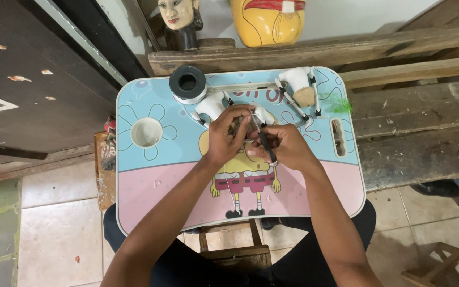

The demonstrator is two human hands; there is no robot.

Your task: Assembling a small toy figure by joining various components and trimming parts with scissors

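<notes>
At the middle of the frame a small white figure point(261, 116) sits pinched in the left hand point(228, 135), fingers clamped round it. The right hand point(285, 146) is closed on a dark thin tool point(265, 142), its tip at the figure. Both rest over the lap desk point(150, 186), whose lower pink half lies open. A tape roll point(187, 83) and another white figure point(299, 85) crowd the top edge; a cup hole point(146, 132) sits left.
</notes>
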